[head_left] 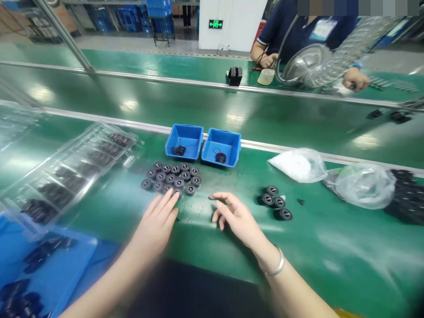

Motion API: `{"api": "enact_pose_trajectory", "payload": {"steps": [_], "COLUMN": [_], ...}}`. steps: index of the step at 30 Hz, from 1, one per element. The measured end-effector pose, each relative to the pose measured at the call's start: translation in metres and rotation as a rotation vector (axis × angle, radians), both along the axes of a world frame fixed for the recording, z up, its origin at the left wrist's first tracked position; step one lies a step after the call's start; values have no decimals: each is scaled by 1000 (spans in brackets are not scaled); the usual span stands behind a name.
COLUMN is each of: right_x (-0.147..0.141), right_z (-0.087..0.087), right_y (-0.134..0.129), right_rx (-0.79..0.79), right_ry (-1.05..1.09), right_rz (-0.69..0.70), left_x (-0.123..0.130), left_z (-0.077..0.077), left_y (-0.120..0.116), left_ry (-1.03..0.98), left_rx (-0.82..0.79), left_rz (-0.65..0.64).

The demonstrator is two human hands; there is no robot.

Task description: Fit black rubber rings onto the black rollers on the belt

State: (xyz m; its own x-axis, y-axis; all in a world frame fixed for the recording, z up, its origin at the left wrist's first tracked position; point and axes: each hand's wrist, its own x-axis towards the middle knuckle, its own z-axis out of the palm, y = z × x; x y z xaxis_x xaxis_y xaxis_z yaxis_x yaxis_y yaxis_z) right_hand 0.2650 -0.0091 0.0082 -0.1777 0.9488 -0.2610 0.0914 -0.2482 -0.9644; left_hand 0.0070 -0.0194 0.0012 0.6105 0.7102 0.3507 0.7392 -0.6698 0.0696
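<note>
A cluster of black round knob-like parts point(170, 178), each with a pale slot mark on top, stands on the green bench. My left hand point(159, 221) lies flat with its fingers stretched out at the near edge of that cluster, fingertips at the closest parts. To its right, my right hand point(233, 216) hovers over the bench with curved fingers apart. A small dark spot shows at its index fingertip; I cannot make out what it is. Further right is a smaller group of the same black parts point(272, 201).
Two blue bins point(186, 132) point(222, 136) hold thin black rings. At left are a clear compartment tray point(74, 161) and a blue tray point(82, 256) with black parts. Plastic bags point(300, 165) point(361, 185) lie right. Across the bench, a co-worker point(285, 31) sits behind a clear duct point(351, 53).
</note>
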Motion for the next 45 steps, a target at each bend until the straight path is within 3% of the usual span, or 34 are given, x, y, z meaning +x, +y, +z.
{"api": "enact_pose_trajectory", "payload": {"steps": [3,5,8,11,15,19,23,29,34,45], "right_x": [15,25,39,47,40,13,-9,-17,-14,-15], "right_z": [10,14,12,6,5,12,20,27,24,22], "right_y": [-10,-15,-21,-23,-25,-28,-30,-26,-19,-10], "right_rx": [389,534,533,511,528,472,435,325,182,102], "right_ry": [-538,-838,-1121,-1204,-1029,-717,-572,-277,-108,0], "right_rz": [-198,-299,-340,-345,-263,-19,137,236,191,234], "left_x": [5,10,19,26,30,33,35,37,37,40], "left_z": [9,13,14,11,7,10,14,17,18,17], "left_y": [-6,-9,-10,-7,-6,-6,-6,-7,-7,-4], "left_ry": [-155,-264,-385,-434,-470,-541,-596,-567,-616,-651], "left_rx": [-42,-150,-304,-375,-414,-485,-558,-527,-598,-674], "left_rz": [47,45,14,15,24,50,77,70,37,84]}}
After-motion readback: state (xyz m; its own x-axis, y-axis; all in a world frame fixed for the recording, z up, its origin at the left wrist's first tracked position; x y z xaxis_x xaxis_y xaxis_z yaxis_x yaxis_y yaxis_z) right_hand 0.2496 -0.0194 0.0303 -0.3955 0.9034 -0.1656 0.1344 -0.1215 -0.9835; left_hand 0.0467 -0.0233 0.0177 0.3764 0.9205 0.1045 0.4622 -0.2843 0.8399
